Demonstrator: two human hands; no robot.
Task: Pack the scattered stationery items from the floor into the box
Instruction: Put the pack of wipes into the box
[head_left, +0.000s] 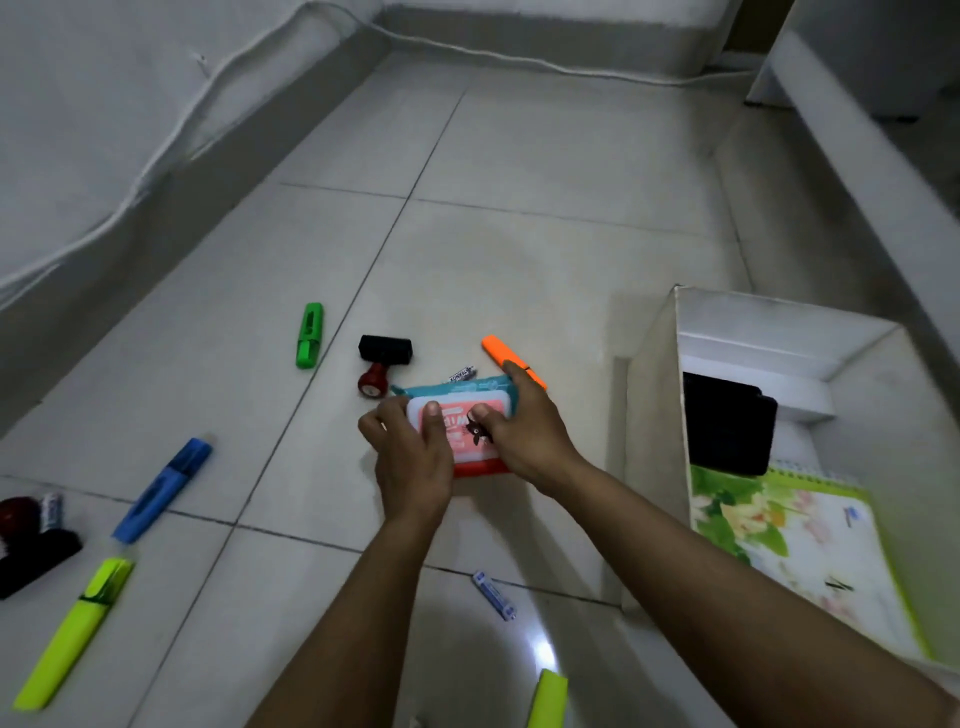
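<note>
You hold the wipes pack (470, 415) with both hands in the middle of the frame, near the left wall of the white cardboard box (654, 415). Your left hand (410, 457) grips its left end and your right hand (524, 436) grips its right end, thumbs on the smooth pink and white lid. The pack is soft and rectangular; its long axis goes left to right.

On the glossy tile floor (519, 208) lie five plastic highlighters: one green (309, 335), one orange (506, 358), one blue (163, 488) and two yellow (72, 634) (548, 699). You see two stamps (382, 361) (31, 540) with black bases and three small batteries (493, 595) (462, 373) (52, 512).

Inside the box, a floral spiral notebook (795, 551) and a black flat object (727, 423).
</note>
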